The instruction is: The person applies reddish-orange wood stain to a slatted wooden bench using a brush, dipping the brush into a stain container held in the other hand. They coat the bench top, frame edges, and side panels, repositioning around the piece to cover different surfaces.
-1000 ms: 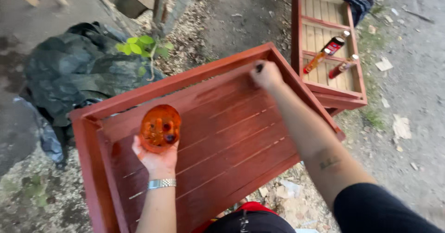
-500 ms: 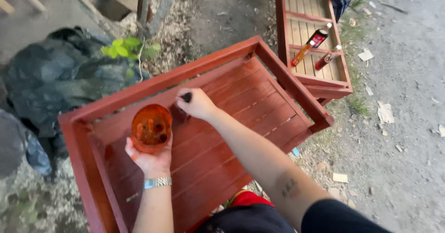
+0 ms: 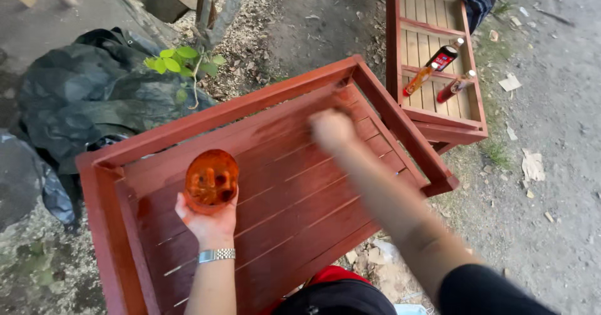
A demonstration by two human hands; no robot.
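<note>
- Left hand: cupped under one round orange-stained container, held above the slats; a metal wristband sits on the wrist.
- Right hand: blurred, closed into a fist over the far slats; what it holds cannot be told.
- Red-stained slatted wooden frame: one, below both hands, on the ground.
- Second wooden frame: one, upper right, partly unstained.
- Bottles: two on that frame, side by side, orange-red contents, one with a red and black label.
- Black plastic sheet: one, left.

I see open slats between my hands; the raised rim blocks the tray's far and right sides.
</note>
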